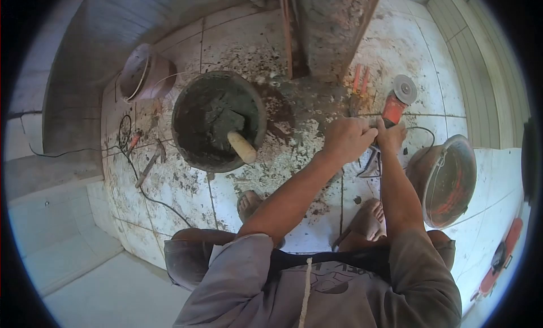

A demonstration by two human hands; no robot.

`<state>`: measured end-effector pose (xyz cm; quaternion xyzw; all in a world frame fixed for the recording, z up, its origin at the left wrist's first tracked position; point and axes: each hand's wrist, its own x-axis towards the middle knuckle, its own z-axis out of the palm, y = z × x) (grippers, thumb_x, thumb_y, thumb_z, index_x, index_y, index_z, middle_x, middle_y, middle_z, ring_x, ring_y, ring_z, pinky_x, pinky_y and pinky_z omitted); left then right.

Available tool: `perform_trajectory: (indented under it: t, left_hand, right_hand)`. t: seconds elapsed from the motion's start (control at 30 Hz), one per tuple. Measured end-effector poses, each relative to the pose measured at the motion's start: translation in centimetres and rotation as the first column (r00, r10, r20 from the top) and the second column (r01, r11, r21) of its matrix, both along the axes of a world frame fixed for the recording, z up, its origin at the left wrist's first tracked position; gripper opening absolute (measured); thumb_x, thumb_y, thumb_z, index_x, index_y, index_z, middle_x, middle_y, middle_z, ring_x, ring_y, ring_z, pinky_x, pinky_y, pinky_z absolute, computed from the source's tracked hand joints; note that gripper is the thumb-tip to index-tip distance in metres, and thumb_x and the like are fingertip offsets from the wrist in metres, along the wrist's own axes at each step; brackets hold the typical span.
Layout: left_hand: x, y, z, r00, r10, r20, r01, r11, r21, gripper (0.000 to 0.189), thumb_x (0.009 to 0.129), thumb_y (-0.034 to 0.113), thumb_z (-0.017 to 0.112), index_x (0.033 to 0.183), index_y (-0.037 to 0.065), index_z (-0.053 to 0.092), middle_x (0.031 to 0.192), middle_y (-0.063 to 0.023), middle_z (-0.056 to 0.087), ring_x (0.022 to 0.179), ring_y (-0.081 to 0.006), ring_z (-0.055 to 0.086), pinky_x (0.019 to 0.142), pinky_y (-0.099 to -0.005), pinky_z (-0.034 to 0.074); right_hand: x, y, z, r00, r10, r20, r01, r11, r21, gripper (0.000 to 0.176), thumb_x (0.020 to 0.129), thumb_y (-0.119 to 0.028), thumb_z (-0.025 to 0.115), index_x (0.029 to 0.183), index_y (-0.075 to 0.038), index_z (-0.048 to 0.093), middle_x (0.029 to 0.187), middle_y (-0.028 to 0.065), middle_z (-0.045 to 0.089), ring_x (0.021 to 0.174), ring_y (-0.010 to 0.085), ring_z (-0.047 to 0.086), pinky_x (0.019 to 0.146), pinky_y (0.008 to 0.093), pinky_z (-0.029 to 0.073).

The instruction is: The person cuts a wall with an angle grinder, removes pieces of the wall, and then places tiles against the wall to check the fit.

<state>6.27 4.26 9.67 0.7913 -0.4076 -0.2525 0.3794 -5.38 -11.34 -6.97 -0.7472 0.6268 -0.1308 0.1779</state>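
My left hand and my right hand are close together in front of me, right of centre. The fingers of both are curled inward, and I cannot tell what is pinched between them. Just beyond my right hand is a red and black angle grinder with a grey disc; my fingers overlap its rear part in this view. To the left stands a black bucket with wet grey mortar inside. A tool with a pale wooden handle rests in it, the handle leaning over the near rim.
A mortar-stained bucket lies tipped at right, and another bucket at far left. A hammer and a black cable lie on splattered tiles. Orange-handled tools lie beside a rough column. A red tool is at far right.
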Motion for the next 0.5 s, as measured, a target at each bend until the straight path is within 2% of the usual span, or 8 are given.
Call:
perform_trajectory:
  t: [0.07,0.13,0.17,0.27,0.3,0.37,0.43,0.5]
  left_hand:
    - [-0.4,-0.3,0.7,0.999,0.034,-0.01,-0.034,0.998,-0.054,0.029,0.082,0.033,0.066,0.081,0.004,0.069,0.072,-0.015,0.065,0.066,-0.035,0.063,0.062,-0.0427,0.047]
    - [0.1,0.0,1.6,0.99,0.076,-0.12,-0.105,0.961,-0.255,0.029,0.083,0.029,0.065,0.093,0.003,0.069,0.074,-0.0144,0.066,0.068,-0.0322,0.065,0.063,-0.0413,0.049]
    - [0.7,0.4,2.3,0.991,0.093,-0.098,-0.116,0.956,-0.268,0.029,0.083,0.029,0.065,0.093,0.003,0.069,0.074,-0.0144,0.066,0.068,-0.0322,0.065,0.063,-0.0413,0.049]
    - [2.5,0.6,6.0,1.0,0.004,-0.005,-0.005,0.944,-0.331,0.032,0.084,0.028,0.064,0.103,0.002,0.068,0.078,-0.0151,0.068,0.072,-0.0291,0.067,0.068,-0.0384,0.051]
    - [3.4,1.1,7.9,0.999,0.014,-0.052,-0.032,0.932,-0.36,0.031,0.085,0.027,0.064,0.103,0.002,0.068,0.081,-0.0145,0.069,0.073,-0.0251,0.067,0.07,-0.0358,0.051]
    - [5.1,1.4,9.6,0.988,0.068,-0.136,-0.124,0.875,-0.468,0.028,0.088,0.026,0.064,0.102,0.002,0.068,0.085,-0.0113,0.07,0.075,-0.0181,0.067,0.072,-0.0315,0.052]
    - [7.8,1.2,10.4,0.955,0.167,-0.245,-0.284,0.752,-0.595,0.025,0.09,0.024,0.064,0.103,0.003,0.068,0.086,-0.0059,0.07,0.076,-0.0134,0.065,0.072,-0.0285,0.051]
    - [11.0,2.5,11.1,0.887,0.269,-0.375,-0.453,0.661,-0.598,0.025,0.092,0.023,0.063,0.106,0.003,0.067,0.088,-0.0029,0.068,0.078,-0.0117,0.065,0.072,-0.0266,0.051]
  right_hand:
    - [-0.8,0.4,0.9,0.999,-0.029,-0.035,0.027,0.998,-0.059,0.08,0.076,-0.051,0.072,0.122,0.01,0.049,0.12,0.0315,0.055,0.114,0.046,0.053,0.099,0.0505,0.043]
    - [-0.5,0.8,2.6,0.999,0.002,-0.051,0.005,0.99,0.141,0.084,0.075,-0.053,0.073,0.124,0.01,0.045,0.124,0.0331,0.051,0.121,0.0465,0.047,0.102,0.0507,0.04]
    - [-0.2,1.2,2.8,0.999,0.02,-0.028,-0.017,0.991,0.13,0.084,0.075,-0.053,0.073,0.124,0.01,0.045,0.124,0.0331,0.051,0.121,0.0465,0.047,0.102,0.0507,0.04]
    - [-0.6,1.9,1.0,1.0,-0.016,-0.018,0.015,0.996,-0.083,0.076,0.079,-0.049,0.07,0.121,0.01,0.047,0.123,0.0329,0.051,0.12,0.0464,0.048,0.101,0.0507,0.041]
    - [-0.9,1.6,0.2,0.999,-0.023,-0.047,0.012,0.978,-0.21,0.073,0.08,-0.048,0.069,0.12,0.01,0.047,0.122,0.0327,0.052,0.118,0.0462,0.05,0.099,0.0507,0.041]
    - [0.2,3.6,3.3,0.997,-0.073,-0.035,0.065,0.977,-0.201,0.066,0.081,-0.045,0.068,0.114,0.009,0.052,0.116,0.0324,0.056,0.111,0.0458,0.055,0.094,0.0516,0.043]
    - [2.1,5.8,5.7,0.989,0.078,0.126,-0.056,0.983,-0.172,0.051,0.083,-0.041,0.067,0.106,0.004,0.061,0.107,0.0274,0.063,0.106,0.0408,0.06,0.091,0.047,0.046]
    - [6.7,9.9,13.4,0.93,0.18,0.32,-0.171,0.984,-0.056,0.043,0.085,-0.041,0.065,0.093,0.001,0.065,0.092,0.0235,0.068,0.091,0.0389,0.066,0.083,0.0454,0.049]
